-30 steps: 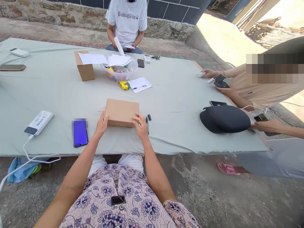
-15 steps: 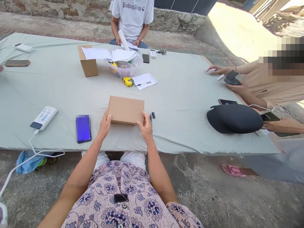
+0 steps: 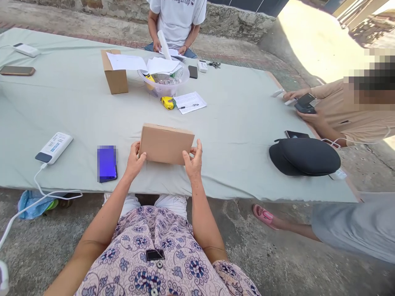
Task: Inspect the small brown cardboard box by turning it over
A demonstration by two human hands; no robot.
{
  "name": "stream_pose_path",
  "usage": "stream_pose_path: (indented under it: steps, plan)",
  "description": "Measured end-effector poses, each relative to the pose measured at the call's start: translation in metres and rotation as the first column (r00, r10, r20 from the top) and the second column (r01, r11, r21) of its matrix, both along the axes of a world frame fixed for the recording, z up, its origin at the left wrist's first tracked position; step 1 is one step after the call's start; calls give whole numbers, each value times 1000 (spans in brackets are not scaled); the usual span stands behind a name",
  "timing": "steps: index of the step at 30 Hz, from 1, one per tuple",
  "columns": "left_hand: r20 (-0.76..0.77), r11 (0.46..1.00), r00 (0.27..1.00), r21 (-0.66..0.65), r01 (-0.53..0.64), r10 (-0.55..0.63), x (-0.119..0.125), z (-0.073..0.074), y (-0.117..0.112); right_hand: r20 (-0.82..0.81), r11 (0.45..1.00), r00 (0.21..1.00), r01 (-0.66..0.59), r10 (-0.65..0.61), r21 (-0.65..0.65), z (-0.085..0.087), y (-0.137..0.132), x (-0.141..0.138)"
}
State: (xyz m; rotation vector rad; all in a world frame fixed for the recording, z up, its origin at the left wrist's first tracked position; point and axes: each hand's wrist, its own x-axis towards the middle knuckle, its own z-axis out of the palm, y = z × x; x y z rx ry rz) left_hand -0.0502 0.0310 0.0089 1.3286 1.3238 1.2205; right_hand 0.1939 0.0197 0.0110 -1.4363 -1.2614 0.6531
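A closed brown cardboard box [image 3: 166, 144] is tilted up in front of me, its broad face turned towards me. My left hand [image 3: 134, 161] grips its left end, thumb on the near face and fingers round the side. At the right end, my right hand [image 3: 193, 161] presses its thumb to the lower corner, with its fingers behind the box. To the left of my left hand lies a phone [image 3: 107, 164] with a blue screen. The black marker and its cap are hidden behind the box and my right hand.
A white power bank [image 3: 54, 147] with a cable lies at left. Ahead are a clear basin [image 3: 160, 88] with papers, an upright carton [image 3: 115, 78], a yellow tape measure [image 3: 168, 102] and a written sheet [image 3: 191, 102]. A black cap [image 3: 305, 157] lies right. Other people sit opposite and at right.
The box has been tipped so its broad face turns towards me, and its right end has shifted right with my right hand. At right, a person's sandalled foot has moved left.
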Motion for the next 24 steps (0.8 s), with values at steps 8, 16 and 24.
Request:
stream_pose_path:
  steps: [8, 16, 24]
  plan:
    - [-64, 997, 996, -29, 68, -69, -4, 9, 13, 212, 997, 977, 50, -38, -52, 26, 0, -7]
    - [-120, 986, 983, -79, -148, 138, 24, 25, 13, 234, 978, 958, 190, -165, -89, 24, 7, -29]
    - [-137, 980, 970, 34, -196, 199, 35, 23, 12, 246, 982, 953, 189, -179, -20, 15, 9, -29]
